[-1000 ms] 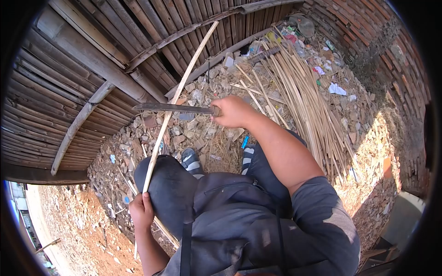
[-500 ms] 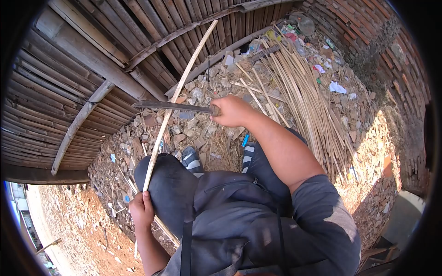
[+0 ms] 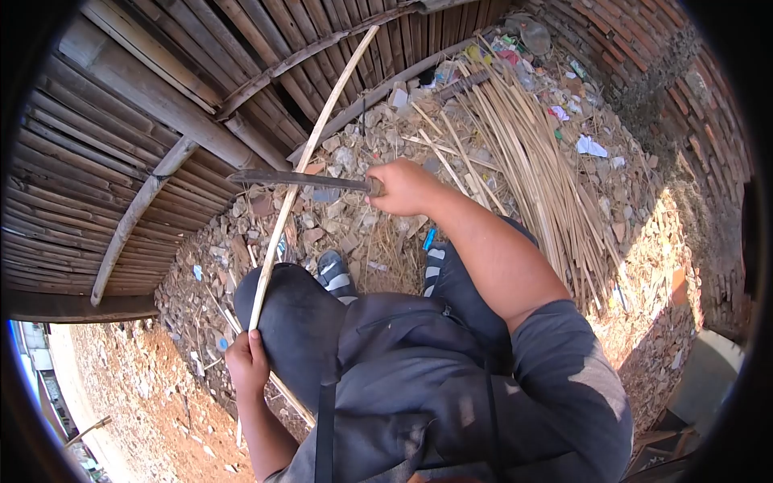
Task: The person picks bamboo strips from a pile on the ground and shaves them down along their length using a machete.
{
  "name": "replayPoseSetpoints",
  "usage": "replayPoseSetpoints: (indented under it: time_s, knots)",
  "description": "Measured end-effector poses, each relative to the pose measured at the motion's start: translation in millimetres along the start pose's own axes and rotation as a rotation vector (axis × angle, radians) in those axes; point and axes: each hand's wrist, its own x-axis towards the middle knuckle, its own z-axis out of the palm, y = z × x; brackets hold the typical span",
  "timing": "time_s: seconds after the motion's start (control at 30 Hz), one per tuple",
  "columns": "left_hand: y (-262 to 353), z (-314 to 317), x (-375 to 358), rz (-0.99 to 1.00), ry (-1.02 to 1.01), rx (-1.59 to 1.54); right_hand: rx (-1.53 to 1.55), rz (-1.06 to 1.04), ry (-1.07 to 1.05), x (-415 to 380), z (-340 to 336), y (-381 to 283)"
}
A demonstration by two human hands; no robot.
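Observation:
My left hand [image 3: 247,364] is closed around the lower end of a long pale bamboo strip [image 3: 283,216], beside my left knee. From there the strip slants up and away, its far end in front of the bamboo wall. My right hand [image 3: 400,189] grips the short handle of a machete [image 3: 302,179], whose dark blade points left. The blade crosses the strip at about its middle in this view. Both my legs are bent, and sandals [image 3: 332,272] show on my feet below the machete.
A large bundle of split bamboo strips [image 3: 535,173] lies on the rubble to the right. A bamboo wall [image 3: 105,177] stands on the left, a brick wall [image 3: 692,97] on the right. Stones and scraps of litter cover the ground. A blue lighter-like object [image 3: 429,238] lies near my right foot.
The machete and my right hand have shifted very slightly upward in view. The strip's far end has also risen a little. Both grips are the same.

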Motion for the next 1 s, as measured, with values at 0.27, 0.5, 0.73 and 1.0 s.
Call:
replayPoseSetpoints:
  time_s: [0.27, 0.5, 0.73, 1.0]
  knots:
    - [1, 1, 0, -0.004, 0.007, 0.0, 0.004, 0.052, -0.044, -2, -4, -6]
    - [1, 0, -1, -0.006, 0.002, 0.007, -0.013, -0.019, 0.018, 0, 3, 3]
    - [-5, 5, -1, 0.006, 0.035, 0.029, -0.106, -0.006, 0.011, -7, -17, -8]
    - [7, -2, 0, -0.047, -0.003, 0.042, -0.148, 0.085, -0.041, -2, -24, -6]
